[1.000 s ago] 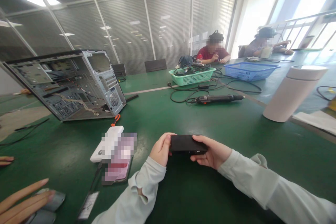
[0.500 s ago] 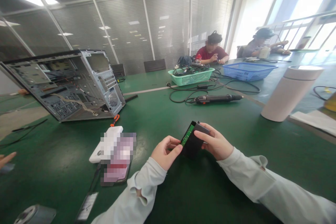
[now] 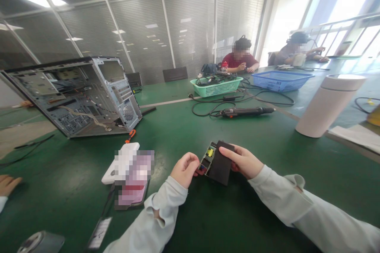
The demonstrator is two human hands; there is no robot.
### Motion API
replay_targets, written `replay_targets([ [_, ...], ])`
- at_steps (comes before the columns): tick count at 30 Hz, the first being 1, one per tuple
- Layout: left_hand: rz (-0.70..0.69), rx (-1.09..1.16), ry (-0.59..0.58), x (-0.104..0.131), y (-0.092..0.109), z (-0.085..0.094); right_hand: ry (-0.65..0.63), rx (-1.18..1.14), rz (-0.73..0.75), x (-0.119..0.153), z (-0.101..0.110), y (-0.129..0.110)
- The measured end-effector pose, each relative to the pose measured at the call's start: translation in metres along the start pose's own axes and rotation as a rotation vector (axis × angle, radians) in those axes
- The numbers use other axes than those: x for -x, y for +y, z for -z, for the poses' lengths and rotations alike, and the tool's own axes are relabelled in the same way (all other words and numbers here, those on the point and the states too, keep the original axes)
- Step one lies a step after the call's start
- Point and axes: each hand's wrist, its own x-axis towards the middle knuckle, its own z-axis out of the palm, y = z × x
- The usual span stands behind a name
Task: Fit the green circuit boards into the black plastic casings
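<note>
My right hand (image 3: 246,161) grips a flat black plastic case (image 3: 221,166) above the green table, thumb across its top face. From the case's left side a circuit board (image 3: 208,155) sticks partly out, carrying a yellow component and other small parts. At the board's lower left end my left hand (image 3: 184,169) is closed in a pinch on its outer edge. The fingers hide that edge, and the rest of the board is inside the case.
An open computer tower (image 3: 89,99) stands at the left. Near my left arm lie a white box-shaped device (image 3: 124,160) and a pink phone-like item (image 3: 138,182). Farther off are an electric screwdriver (image 3: 245,112), green basket (image 3: 219,88), blue basket (image 3: 279,81), tumbler (image 3: 328,106) and two people.
The circuit board has slid out of the case to the left, showing its components. My left hand shifted slightly left with it, and the case turned its broad face up. Another person's hand moved at left.
</note>
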Motion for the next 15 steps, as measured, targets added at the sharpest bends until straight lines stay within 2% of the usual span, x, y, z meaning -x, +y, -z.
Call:
replay_targets([
  [5,0.091,-0.035,-0.093,-0.001,0.008,0.002,-0.048,0.013,-0.006,0.008,-0.005,-0.005],
  [10,-0.066,-0.272,-0.122,0.004,0.012,0.0,-0.092,-0.018,0.005,0.015,-0.01,-0.01],
  [12,-0.095,-0.312,-0.095,0.004,0.01,0.0,-0.077,-0.072,-0.017,0.015,-0.009,-0.011],
  [15,-0.07,-0.251,0.04,0.0,0.004,0.003,-0.007,-0.156,-0.094,0.01,-0.005,-0.012],
])
